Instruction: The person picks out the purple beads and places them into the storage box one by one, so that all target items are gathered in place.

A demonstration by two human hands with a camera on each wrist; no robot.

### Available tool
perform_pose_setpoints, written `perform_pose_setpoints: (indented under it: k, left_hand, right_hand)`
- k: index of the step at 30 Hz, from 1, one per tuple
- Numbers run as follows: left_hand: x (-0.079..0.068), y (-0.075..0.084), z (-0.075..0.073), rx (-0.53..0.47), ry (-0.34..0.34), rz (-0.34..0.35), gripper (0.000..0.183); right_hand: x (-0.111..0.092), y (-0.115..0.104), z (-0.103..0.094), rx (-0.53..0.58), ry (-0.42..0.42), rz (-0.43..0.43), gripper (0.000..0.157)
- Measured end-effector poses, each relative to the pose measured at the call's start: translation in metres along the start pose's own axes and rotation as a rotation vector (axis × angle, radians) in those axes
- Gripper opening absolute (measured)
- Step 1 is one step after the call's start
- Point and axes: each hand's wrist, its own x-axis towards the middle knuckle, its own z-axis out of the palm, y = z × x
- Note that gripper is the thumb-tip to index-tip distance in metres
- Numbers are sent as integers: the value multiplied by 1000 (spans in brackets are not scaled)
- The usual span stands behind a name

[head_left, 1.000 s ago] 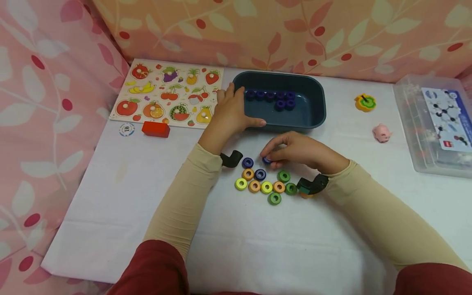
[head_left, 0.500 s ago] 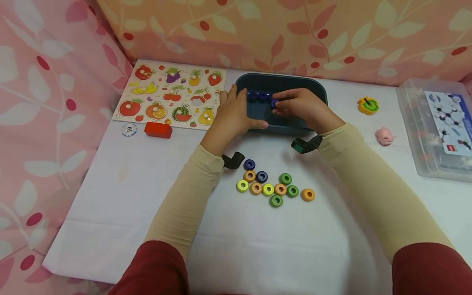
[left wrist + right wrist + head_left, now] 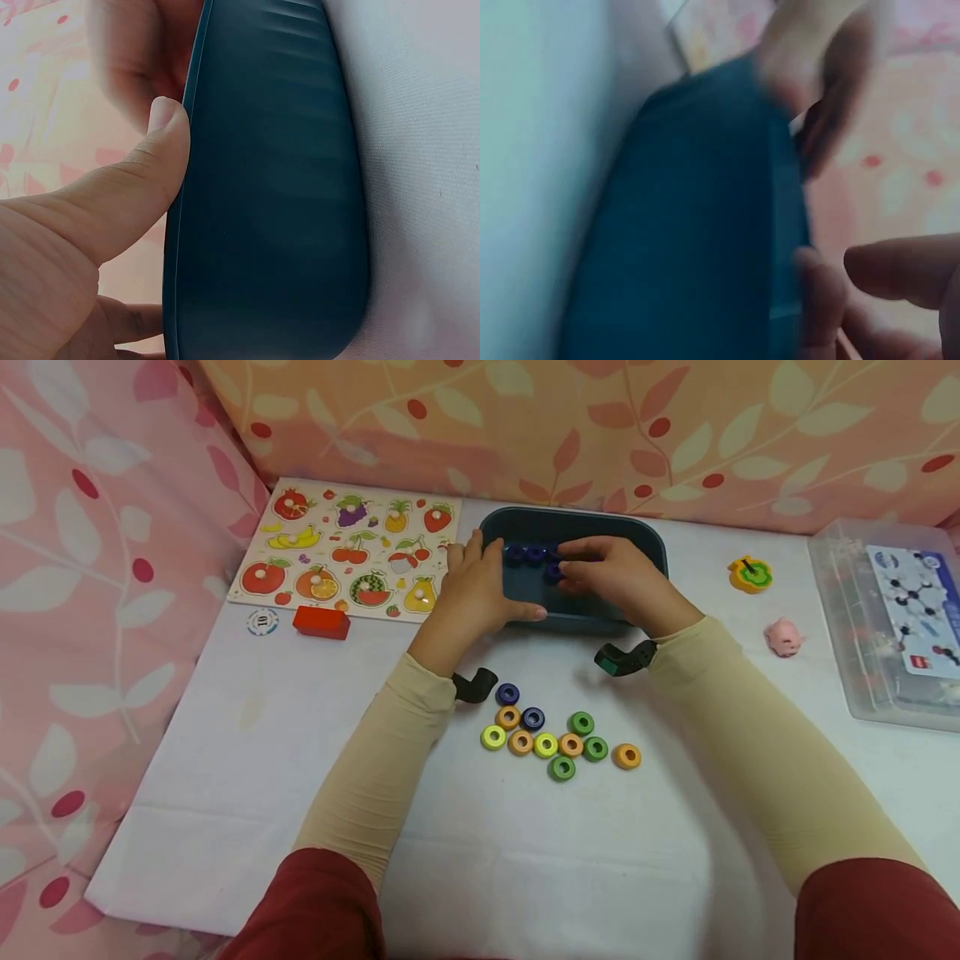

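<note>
In the head view, my left hand lies spread over the left front corner of a dark teal bin. The left wrist view shows its thumb pressed along the rim, other fingers across it. Inside the bin, my right hand has its fingertips at a dark purple ring on the floor. Its fingers look parted in the blurred right wrist view, with no ring visible between them. More purple rings line the back; others are hidden behind the right hand.
Before the bin lie loose rings: dark blue, orange, yellow and green. A fruit puzzle board, red block and poker chip sit left. Rightward are a pink pig, apple toy and clear case.
My right hand has carried a purple ring from the table into the bin, where it now rests in front of the back row. The left hand stays on the corner.
</note>
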Motion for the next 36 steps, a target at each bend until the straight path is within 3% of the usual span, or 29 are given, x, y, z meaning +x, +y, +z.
perform_pose_setpoints:
  k: [4,9,12,16,20,25,36]
  left_hand:
    - [-2,-1,0,1,0,2,119]
    - [-2,-2,0,5,7,6,118]
    - [-1,-3,-1,-2,13,12,118]
    - [0,-4,-1,-12,18,20,118]
    - [0,-5,-1,-15,19,26,118]
    - [0,-5,-1,-18,24,32,118]
    - [1,-3,0,-16,17,28,118]
  right_hand:
    - [-29,-4,4,-44,-10,-46,43]
    - [-59,2,25,-231,-173,-80,32]
    - [-66,13,43,-368,-275,-121,26]
    - [-67,27,63,-446,-322,-142,22]
    - [-65,35,73,-459,-341,-142,20]
    - [-61,39,71,-456,-366,-158,20]
    - [-52,42,60,-279,-412,21,23]
